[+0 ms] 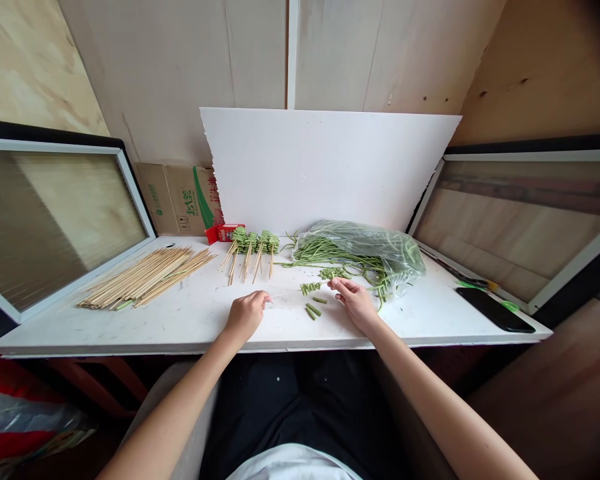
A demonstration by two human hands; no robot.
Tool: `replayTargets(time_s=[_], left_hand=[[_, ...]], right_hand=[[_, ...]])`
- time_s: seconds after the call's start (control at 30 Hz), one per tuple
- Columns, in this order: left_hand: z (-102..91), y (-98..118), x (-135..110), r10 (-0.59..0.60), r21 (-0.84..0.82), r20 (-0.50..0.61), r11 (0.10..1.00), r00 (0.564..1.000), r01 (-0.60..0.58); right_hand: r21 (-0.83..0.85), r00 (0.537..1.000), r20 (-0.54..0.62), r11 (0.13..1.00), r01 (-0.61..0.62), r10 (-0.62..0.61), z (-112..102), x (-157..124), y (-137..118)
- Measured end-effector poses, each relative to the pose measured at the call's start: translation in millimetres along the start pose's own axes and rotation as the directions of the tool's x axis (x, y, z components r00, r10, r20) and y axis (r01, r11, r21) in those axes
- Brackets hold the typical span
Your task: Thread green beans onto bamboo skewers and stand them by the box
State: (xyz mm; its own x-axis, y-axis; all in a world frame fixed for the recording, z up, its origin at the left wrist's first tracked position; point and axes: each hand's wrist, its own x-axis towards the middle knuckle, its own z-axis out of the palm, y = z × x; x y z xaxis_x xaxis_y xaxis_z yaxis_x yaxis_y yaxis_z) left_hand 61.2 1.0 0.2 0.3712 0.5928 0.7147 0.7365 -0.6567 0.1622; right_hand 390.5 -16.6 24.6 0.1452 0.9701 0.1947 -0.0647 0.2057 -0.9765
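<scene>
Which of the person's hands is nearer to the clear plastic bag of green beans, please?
Right. The right hand is just in front of the plastic bag; the left hand is farther away, in front and well to the bag's left.

Soft light, bright tabletop (180,323), dark upper-right corner, stretched edges
</scene>
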Motion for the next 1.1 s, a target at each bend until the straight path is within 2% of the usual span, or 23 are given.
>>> replayTargets(time_s=[0.13,0.37,0.73,1.1], left_hand=[[-0.4,0,0,-0.032,0.041,0.032,0.999,0.999,0.030],[-0.4,1,1,-0.070,0.081,0.063,0.995,0.996,0.065],[-5.6,11,5,-0.030,-0.052,0.010,0.998,0.999,0.031],[4.3,-2,0,0.003,-0.142,0.031,0.990,1.000,0.001]], right_hand=[[0.007,1.000,0.005,1.000,0.017,-0.017,3,-1,2],[-0.054,0.997,0.020,0.996,0.071,-0.070,9,-6,-10],[-0.040,0.988,-0.152,0.999,0.005,-0.012,7,-2,-7],[-0.058,0.995,-0.099,0.998,0.024,-0.030,10,-4,-1]])
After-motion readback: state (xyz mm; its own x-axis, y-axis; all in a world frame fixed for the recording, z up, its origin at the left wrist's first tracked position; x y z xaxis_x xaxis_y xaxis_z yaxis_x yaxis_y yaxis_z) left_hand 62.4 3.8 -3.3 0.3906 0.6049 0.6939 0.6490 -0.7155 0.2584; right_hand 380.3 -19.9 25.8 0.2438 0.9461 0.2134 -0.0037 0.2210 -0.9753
